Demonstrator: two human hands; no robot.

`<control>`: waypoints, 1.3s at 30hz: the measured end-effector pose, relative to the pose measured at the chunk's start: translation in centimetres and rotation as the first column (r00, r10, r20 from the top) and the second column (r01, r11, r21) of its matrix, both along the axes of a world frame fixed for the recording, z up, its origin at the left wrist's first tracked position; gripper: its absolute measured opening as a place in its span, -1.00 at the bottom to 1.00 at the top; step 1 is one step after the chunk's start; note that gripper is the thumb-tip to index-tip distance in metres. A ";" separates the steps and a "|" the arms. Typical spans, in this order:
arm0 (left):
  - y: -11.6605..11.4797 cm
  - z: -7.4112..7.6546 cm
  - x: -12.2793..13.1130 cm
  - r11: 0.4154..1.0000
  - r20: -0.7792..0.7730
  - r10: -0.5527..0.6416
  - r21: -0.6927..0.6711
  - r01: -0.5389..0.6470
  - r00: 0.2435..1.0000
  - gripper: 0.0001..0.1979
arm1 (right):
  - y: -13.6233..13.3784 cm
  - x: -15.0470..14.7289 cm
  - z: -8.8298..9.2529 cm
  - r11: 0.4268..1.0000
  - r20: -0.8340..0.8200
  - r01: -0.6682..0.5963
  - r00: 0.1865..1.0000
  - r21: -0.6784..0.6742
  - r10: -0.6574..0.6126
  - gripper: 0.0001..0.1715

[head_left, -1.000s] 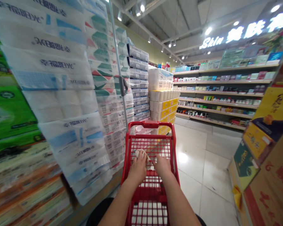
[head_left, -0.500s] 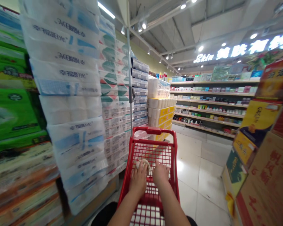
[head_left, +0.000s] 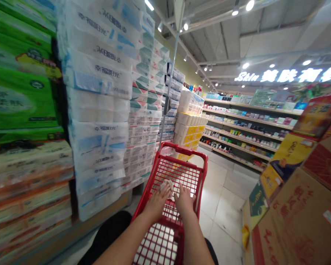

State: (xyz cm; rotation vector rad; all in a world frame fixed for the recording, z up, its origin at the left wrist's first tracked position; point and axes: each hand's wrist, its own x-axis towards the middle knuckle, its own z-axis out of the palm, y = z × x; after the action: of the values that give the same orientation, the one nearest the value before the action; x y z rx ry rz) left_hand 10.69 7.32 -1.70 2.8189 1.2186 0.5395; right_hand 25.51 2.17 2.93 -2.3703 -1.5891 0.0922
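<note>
A red shopping cart (head_left: 203, 165) with a mesh panel stands in front of me, tilted in the view. My left hand (head_left: 159, 202) lies on the mesh, its fingers over a crumpled off-white cloth (head_left: 168, 184) pressed against the grid. Part of the cloth sticks out past the fingertips. Beside it, my right hand (head_left: 185, 200) rests on or just over the mesh with its fingers apart and nothing in them. Whether its fingertips touch the bars I cannot tell.
White toilet-paper packs (head_left: 99, 147) and green tissue packs (head_left: 19, 99) are stacked at left. A metal pole (head_left: 171, 77) rises behind the cart. Cardboard boxes (head_left: 300, 213) stand at right along the tiled floor (head_left: 209, 198). Shelves of small goods (head_left: 245, 129) line the back.
The view has turned and tilted, so the cart now leans and the left stacks show more. The left hand with the cloth and the right hand's fingers reach slightly farther up the mesh.
</note>
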 end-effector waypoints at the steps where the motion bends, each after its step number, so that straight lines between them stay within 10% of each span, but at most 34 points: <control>1: -0.1 0.0 -0.1 1.000 0.014 -0.005 0.015 0.005 1.000 -0.24 | -0.1 -0.1 -0.1 1.000 -0.004 -0.006 1.000 0.001 0.006 -0.35; 6: -0.2 -0.2 -0.4 0.973 0.099 0.225 0.020 -0.228 0.969 -0.40 | -0.5 0.0 -0.2 1.000 -0.021 -0.009 1.000 0.027 0.009 -0.36; 11: -0.5 -0.4 -0.2 0.995 0.055 -0.056 0.088 0.051 0.997 -0.39 | -0.1 0.1 -0.6 0.998 -0.023 -0.014 1.000 0.066 0.015 -0.41; 17: 0.3 0.1 0.8 0.947 -0.044 0.306 -0.083 -0.309 0.951 -0.26 | 1.5 0.6 -1.2 0.995 -0.029 -0.029 0.999 0.097 0.032 -0.41; 21: 0.5 -0.4 2.3 0.960 -0.091 0.261 -0.083 -0.268 0.961 -0.16 | 3.0 1.3 -1.7 0.990 -0.010 -0.057 0.998 0.126 0.059 -0.41; 32: 6.4 -0.8 4.5 0.916 -0.073 0.400 0.030 -0.399 0.913 -0.32 | 5.9 1.7 -2.1 0.981 0.022 -0.143 0.990 0.128 0.141 -0.35; 39: 7.5 -2.3 5.2 0.984 -0.084 0.178 0.042 -0.175 0.980 -0.32 | 7.6 2.4 -2.3 0.969 -0.013 -0.191 0.981 0.157 0.196 -0.34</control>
State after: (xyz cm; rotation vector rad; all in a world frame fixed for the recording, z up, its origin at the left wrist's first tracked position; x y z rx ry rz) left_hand 15.92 14.78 -4.03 2.8061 1.5009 0.4522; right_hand 27.86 9.82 0.60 -2.0849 -1.7429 0.0406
